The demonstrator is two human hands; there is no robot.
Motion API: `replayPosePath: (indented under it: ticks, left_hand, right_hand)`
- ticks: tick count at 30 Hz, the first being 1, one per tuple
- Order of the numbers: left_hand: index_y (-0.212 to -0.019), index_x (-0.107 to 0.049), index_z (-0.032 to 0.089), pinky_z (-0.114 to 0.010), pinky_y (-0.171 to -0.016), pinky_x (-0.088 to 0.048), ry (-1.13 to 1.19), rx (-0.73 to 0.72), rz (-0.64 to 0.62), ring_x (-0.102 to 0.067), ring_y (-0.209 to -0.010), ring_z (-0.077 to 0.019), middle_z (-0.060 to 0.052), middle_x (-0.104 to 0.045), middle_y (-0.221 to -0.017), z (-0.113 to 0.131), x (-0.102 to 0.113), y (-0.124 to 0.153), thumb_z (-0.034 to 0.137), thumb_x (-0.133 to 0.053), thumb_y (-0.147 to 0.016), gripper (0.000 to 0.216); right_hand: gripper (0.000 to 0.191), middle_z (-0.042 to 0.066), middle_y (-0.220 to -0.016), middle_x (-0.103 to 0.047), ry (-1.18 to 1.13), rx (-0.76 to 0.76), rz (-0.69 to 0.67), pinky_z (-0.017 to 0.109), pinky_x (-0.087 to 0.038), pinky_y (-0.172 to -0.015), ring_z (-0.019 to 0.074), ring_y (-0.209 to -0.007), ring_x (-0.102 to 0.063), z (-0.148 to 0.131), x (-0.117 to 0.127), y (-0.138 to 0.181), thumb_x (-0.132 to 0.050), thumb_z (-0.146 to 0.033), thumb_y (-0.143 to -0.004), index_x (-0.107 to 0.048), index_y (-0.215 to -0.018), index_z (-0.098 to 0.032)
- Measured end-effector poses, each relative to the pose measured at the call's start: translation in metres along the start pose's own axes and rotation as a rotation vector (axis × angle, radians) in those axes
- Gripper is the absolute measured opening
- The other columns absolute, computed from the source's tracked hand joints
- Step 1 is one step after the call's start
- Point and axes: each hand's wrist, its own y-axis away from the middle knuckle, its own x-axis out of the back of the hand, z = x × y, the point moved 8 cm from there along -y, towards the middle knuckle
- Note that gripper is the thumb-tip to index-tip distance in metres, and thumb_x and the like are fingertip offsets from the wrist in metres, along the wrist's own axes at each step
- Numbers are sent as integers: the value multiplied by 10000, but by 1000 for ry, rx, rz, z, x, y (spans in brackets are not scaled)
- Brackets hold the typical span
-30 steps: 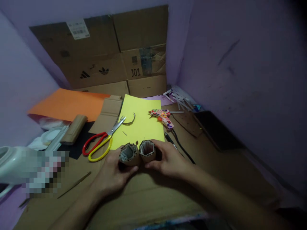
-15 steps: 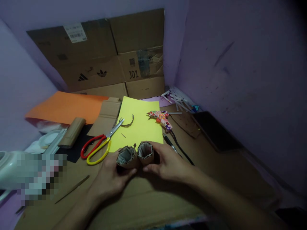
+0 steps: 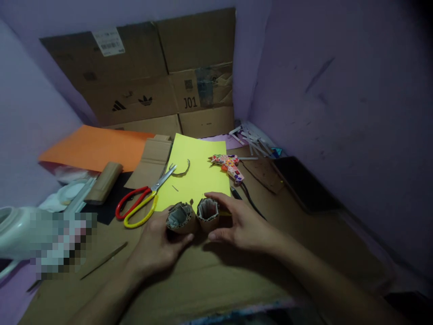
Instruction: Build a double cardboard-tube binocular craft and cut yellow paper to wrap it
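Two short cardboard tubes with ragged corrugated rims stand side by side in front of me. My left hand is wrapped round the left cardboard tube, its thumb along the near side. The right cardboard tube sits between the fingers and thumb of my right hand; a gap shows between this tube and the palm. Both tubes have a pale lining inside. Beyond them lies a yellow sheet, with a curved cardboard strip on it. The tubes' lower ends are hidden from view.
Red-and-yellow-handled scissors lie open at the left. A patterned glue gun rests on the right, near a dark tablet-like slab. A thin stick and a white jug are at the left. Glue sticks are piled behind.
My right hand has loosened a little round its tube, with the fingers further from the palm side. My left hand keeps its hold. The view has shifted slightly.
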Motion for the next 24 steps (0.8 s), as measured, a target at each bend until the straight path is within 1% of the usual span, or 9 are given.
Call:
replayPosePath:
  ticks: [2, 4, 7, 9, 13, 15, 17, 20, 24]
  left_hand:
    - [-867, -625, 168, -343, -710, -530, 30, 8, -6, -646, -776, -230, -50, -700, -864, 0, 0, 1, 301, -637, -717, 201]
    - [-888, -625, 162, -347, -729, -532, 92, 47, -19, -652, -795, -232, -55, -702, -884, -3, 1, 5, 288, -642, -708, 221]
    - [-935, -612, 149, -364, -755, -537, 166, 129, -36, -657, -844, -246, -77, -704, -937, -11, 3, 15, 296, -666, -694, 288]
    - [-930, -615, 153, -372, -768, -536, 152, 129, -29, -654, -868, -254, -79, -703, -955, -10, 6, 22, 304, -676, -685, 295]
    - [-839, -639, 177, -350, -759, -530, 82, 32, -19, -648, -860, -244, -50, -702, -921, 1, 8, 28, 275, -660, -687, 182]
    - [-898, -641, 179, -343, -780, -525, 68, -29, -15, -642, -895, -245, -51, -699, -955, 7, 6, 28, 248, -662, -685, 225]
    - [-999, -623, 182, -345, -840, -508, 81, -78, -16, -629, -959, -243, -56, -689, -1024, 11, 4, 28, 220, -666, -684, 319]
    - [-1067, -597, 186, -352, -882, -492, 124, -86, -41, -623, -984, -234, -61, -677, -1067, 10, 0, 28, 192, -651, -700, 372]
    - [-1045, -600, 181, -367, -866, -498, 127, -71, -51, -626, -967, -239, -68, -678, -1051, 8, -2, 30, 193, -636, -709, 338]
  right_hand:
    - [527, 62, -1074, -665, -75, 53, -7, 354, -488, -865, 220, -973, -613, -9, -2, 0, -745, -155, -681, -565, -1175, -185]
    - [391, 26, -972, -676, -139, 84, 6, 310, -496, -813, 185, -900, -620, -19, 0, 3, -713, -100, -694, -609, -1058, -194]
    - [282, 7, -891, -674, -208, 56, 41, 286, -507, -762, 168, -835, -624, -28, 7, 12, -709, -99, -687, -614, -934, -197]
    - [239, 6, -861, -674, -221, 18, 30, 288, -515, -731, 171, -803, -628, -27, 6, 18, -710, -125, -685, -612, -889, -202]
    - [245, 19, -871, -679, -185, 8, 24, 315, -509, -736, 189, -810, -627, -19, -3, 26, -700, -157, -699, -618, -924, -209]
    - [292, 38, -935, -689, -132, 49, 26, 337, -496, -781, 204, -859, -624, -16, -10, 27, -707, -174, -711, -621, -988, -208]
    - [337, 63, -1008, -692, -71, 86, 34, 361, -479, -827, 224, -913, -619, -15, -14, 27, -714, -181, -717, -619, -1041, -197]
    - [337, 78, -1047, -691, 3, 127, 41, 365, -470, -838, 232, -929, -619, -15, -18, 28, -708, -187, -734, -618, -1059, -184]
    - [326, 72, -1060, -684, 44, 186, 50, 346, -467, -841, 219, -936, -611, -17, -19, 31, -700, -195, -755, -613, -1069, -187]
